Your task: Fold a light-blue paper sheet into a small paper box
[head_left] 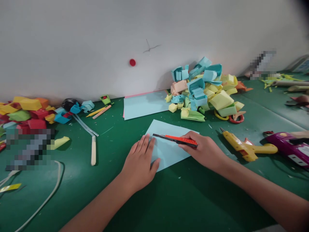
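Observation:
A light blue sheet of paper [169, 154] lies on the green table in front of me. My left hand [142, 158] rests flat on its left side, fingers stretched out and thumb apart. In my right hand [202, 148] is a red and black utility knife [178, 139], gripped by its handle. The knife's tip points left, over the upper left part of the sheet near my left fingertips. Whether the blade touches the paper, I cannot tell.
More blue and pink sheets [145, 104] lie against the wall. Folded paper pieces [202, 87] are heaped behind right, with another colourful heap [29, 111] at left. A yellow glue gun [246, 146] and a purple tool [287, 145] lie right; a wooden stick [93, 151] and white cable [51, 193] left.

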`<action>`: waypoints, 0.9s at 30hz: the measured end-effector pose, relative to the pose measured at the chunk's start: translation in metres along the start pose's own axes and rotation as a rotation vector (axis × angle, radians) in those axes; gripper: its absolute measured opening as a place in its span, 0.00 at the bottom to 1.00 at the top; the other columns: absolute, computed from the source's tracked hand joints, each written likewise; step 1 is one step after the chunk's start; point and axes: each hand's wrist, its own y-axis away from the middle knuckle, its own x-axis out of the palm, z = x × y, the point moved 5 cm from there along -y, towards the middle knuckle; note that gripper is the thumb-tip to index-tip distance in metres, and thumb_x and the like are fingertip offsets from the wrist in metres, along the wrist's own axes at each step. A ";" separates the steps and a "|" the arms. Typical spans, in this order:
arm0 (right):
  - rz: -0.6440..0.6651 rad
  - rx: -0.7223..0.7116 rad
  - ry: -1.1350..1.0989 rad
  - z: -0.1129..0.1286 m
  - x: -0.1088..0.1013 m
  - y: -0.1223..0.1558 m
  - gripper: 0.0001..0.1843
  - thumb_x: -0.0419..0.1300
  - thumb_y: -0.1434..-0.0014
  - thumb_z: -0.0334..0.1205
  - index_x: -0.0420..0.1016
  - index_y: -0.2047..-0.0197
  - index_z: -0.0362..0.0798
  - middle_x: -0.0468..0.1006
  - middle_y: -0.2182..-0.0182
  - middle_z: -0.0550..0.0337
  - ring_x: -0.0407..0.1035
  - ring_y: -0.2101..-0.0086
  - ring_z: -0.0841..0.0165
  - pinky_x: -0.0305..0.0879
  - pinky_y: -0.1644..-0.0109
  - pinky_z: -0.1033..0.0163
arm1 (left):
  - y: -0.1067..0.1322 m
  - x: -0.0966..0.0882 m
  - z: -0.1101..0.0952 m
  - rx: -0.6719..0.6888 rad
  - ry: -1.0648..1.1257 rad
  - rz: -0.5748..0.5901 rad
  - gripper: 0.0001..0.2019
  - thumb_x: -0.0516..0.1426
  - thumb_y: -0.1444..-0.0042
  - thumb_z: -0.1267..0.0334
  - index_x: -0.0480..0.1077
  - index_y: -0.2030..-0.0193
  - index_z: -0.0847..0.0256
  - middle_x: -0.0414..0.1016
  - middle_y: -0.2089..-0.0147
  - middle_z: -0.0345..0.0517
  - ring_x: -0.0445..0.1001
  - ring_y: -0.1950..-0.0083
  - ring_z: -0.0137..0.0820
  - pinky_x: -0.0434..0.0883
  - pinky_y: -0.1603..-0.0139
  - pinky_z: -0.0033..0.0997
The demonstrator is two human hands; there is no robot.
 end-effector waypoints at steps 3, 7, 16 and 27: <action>0.003 -0.002 0.006 0.001 -0.001 0.000 0.12 0.60 0.38 0.52 0.74 0.57 0.54 0.83 0.67 0.60 0.75 0.71 0.64 0.64 0.71 0.63 | 0.000 -0.001 0.000 0.000 0.010 0.006 0.34 0.44 0.29 0.49 0.46 0.23 0.63 0.40 0.21 0.55 0.40 0.21 0.46 0.51 0.25 0.54; 0.018 0.019 0.023 0.001 -0.003 0.001 0.13 0.59 0.38 0.53 0.74 0.57 0.54 0.83 0.67 0.60 0.75 0.72 0.64 0.63 0.72 0.64 | 0.000 0.000 0.000 -0.013 0.011 0.026 0.34 0.44 0.30 0.48 0.45 0.23 0.64 0.39 0.21 0.55 0.39 0.21 0.46 0.50 0.25 0.53; -0.014 0.031 0.013 -0.005 -0.002 0.005 0.13 0.60 0.38 0.53 0.74 0.58 0.53 0.83 0.67 0.59 0.76 0.69 0.62 0.65 0.69 0.63 | 0.001 0.001 0.001 0.002 0.016 -0.024 0.33 0.44 0.30 0.48 0.47 0.23 0.64 0.42 0.21 0.56 0.41 0.21 0.47 0.50 0.25 0.53; -0.019 0.024 0.027 -0.004 -0.007 0.005 0.13 0.60 0.38 0.54 0.75 0.59 0.54 0.83 0.68 0.60 0.75 0.72 0.64 0.64 0.72 0.63 | 0.001 0.001 0.001 0.011 0.026 -0.044 0.33 0.44 0.30 0.48 0.47 0.23 0.62 0.44 0.21 0.56 0.42 0.21 0.47 0.51 0.26 0.54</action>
